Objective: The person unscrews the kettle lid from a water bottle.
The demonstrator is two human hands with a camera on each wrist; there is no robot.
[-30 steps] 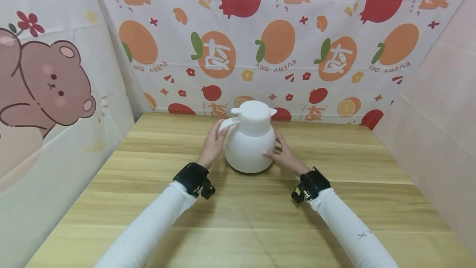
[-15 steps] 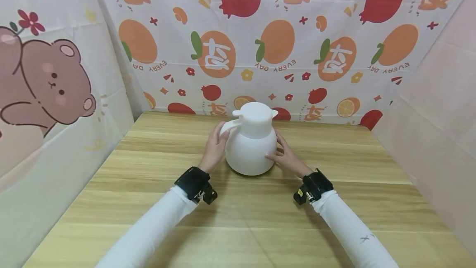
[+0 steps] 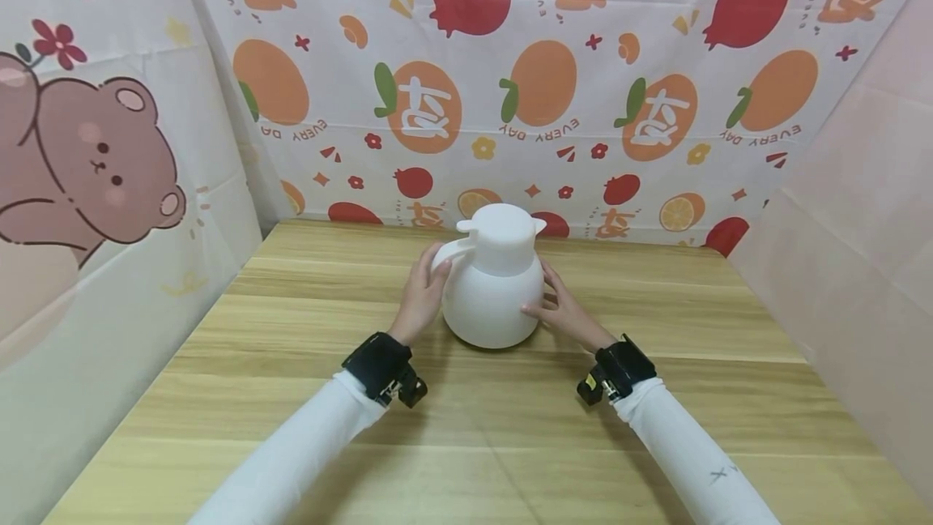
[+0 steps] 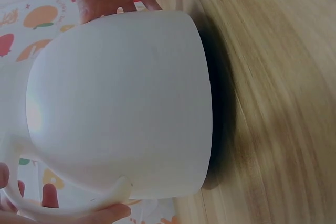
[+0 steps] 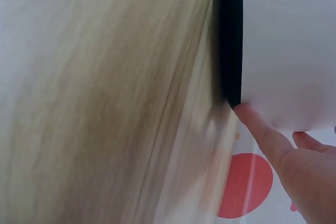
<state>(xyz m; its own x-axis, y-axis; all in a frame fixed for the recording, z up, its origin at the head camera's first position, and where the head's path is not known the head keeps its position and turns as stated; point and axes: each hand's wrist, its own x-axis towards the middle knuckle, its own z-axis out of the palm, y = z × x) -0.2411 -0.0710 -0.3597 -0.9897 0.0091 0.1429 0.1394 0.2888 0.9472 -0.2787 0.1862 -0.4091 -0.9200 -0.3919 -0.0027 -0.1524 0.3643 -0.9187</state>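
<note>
From the head view, on the far cloth (image 3: 477,47): "EVERY DAY" in small capitals, readable though upside down, curved beneath printed oranges (image 3: 545,81); higher up, the same words set vertically, cut off by the upper edge; large orange and white characters too stylised to read. On the left cloth (image 3: 211,258), a printed brown bear (image 3: 109,160), partly outside the picture. On the right sleeve (image 3: 692,452), a small dark x-like mark. At the far middle of the wooden table (image 3: 466,444), a white jug (image 3: 492,306), upright, with handle (image 3: 450,249) to the left and spout (image 3: 539,225) to the right. Around the handle, the left hand (image 3: 420,298), grasping, with fingertips mostly hidden; around the right side of the body, the right hand (image 3: 568,316), also grasping, thumb on the near side and fingers partly lost behind the curve. From the left wrist view: the jug's body very large, top cut off; fingers and thumb curled about the handle, partly cropped; beyond the body, the right hand, cropped and dim. From the right wrist view: only a lower piece of the jug in sight, one fingertip at the bottom edge, the other fingers half hidden; beside that edge, a black band, hard to tell whether base or shadow; wood grain blurred, a red print (image 5: 245,186) on the cloth beyond
</note>
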